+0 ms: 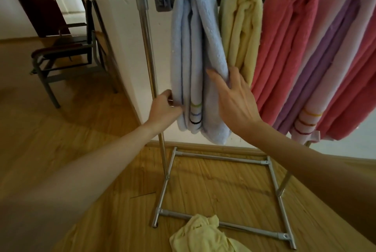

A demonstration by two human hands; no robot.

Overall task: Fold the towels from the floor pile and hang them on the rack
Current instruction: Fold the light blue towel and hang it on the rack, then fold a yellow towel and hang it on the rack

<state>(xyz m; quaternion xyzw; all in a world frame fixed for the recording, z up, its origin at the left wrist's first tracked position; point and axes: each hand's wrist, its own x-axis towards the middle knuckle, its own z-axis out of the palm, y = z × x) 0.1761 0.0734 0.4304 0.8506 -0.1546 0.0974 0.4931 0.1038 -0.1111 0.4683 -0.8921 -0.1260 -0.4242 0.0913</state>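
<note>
Yellow cloth, a crumpled towel (203,235), lies on the wooden floor (81,150) nearest the camera, across the front bar of the metal rack (147,48). Beyond it, the left hand (164,107) pinches the lower left edge of the folded blue towel (195,48) hanging on the rack, while the right hand (234,97) lies spread and flat against its right side. Farther along the rail hang a folded yellow towel (241,27), a coral towel (284,38) and a pink towel (335,48).

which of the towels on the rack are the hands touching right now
The light blue towel, leftmost on the rack. The left hand pinches its left edge and the right hand rests on its right side; the yellow, red and pink-purple towels hang untouched.
</note>
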